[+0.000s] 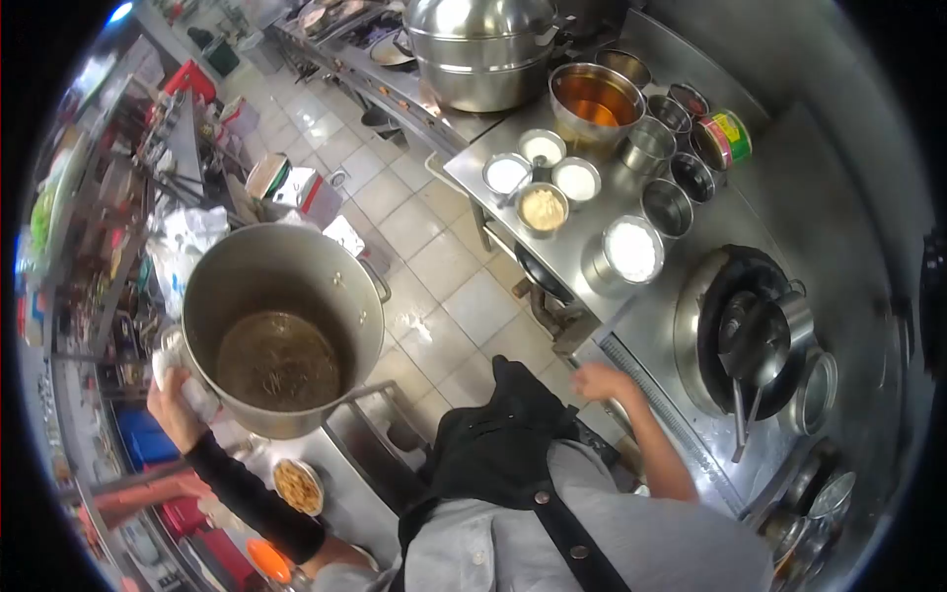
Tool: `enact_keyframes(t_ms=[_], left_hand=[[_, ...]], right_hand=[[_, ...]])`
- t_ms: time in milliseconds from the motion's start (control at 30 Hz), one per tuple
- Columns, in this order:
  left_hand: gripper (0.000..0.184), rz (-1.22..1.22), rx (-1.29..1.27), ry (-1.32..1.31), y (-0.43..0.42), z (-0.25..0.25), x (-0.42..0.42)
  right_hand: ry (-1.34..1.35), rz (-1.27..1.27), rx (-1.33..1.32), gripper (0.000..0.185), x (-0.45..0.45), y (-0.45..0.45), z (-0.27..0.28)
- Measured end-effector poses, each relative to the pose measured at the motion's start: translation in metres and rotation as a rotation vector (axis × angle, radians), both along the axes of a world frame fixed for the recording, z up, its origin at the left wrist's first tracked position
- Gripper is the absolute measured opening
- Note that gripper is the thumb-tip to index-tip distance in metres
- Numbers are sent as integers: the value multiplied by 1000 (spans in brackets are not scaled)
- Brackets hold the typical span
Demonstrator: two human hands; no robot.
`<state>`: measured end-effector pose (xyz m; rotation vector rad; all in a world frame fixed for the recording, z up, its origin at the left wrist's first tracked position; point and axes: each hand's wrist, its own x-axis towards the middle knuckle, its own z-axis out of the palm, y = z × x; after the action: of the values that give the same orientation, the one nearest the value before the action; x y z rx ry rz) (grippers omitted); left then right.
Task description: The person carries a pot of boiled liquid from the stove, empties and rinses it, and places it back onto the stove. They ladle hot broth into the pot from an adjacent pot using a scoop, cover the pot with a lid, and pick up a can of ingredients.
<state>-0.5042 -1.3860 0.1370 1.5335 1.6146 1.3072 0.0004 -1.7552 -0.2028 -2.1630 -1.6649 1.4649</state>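
Observation:
A tall steel stockpot (pixel 286 237) stands on the left, with a layer of brownish liquid at its bottom. My left hand (pixel 178 412) is closed on a white cloth (pixel 200 393) against the pot's near left side; the handle there is hidden. Beside my body, my right hand (pixel 600 381) hangs near the steel counter's edge, fingers curled, and nothing shows in them. Below the pot, a bowl of brown food pieces (pixel 298 486) sits on the left worktop (pixel 360 513).
On the right counter (pixel 473 163) are bowls of white powder (pixel 576 180), a pot of amber liquid (pixel 596 104), several metal canisters (pixel 667 207) and a wok (pixel 695 340) with ladles. A large steamer (pixel 483 59) stands behind. Tiled floor (pixel 434 286) lies between the counters.

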Motion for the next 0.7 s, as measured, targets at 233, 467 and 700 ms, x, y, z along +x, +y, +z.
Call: enact_keyframes(t_ms=[233,467,700], left_hand=[[19,-18,-6,19,112,-37,10],[22,-105,-98,-122,259,-86,35],[25,-185,-164,-207,418,-91,88]], right_hand=[[219,24,330,31,-63,329,57],[125,-23,438,36,-91,466,51],[-52,-243,100,25,-23,470,6]])
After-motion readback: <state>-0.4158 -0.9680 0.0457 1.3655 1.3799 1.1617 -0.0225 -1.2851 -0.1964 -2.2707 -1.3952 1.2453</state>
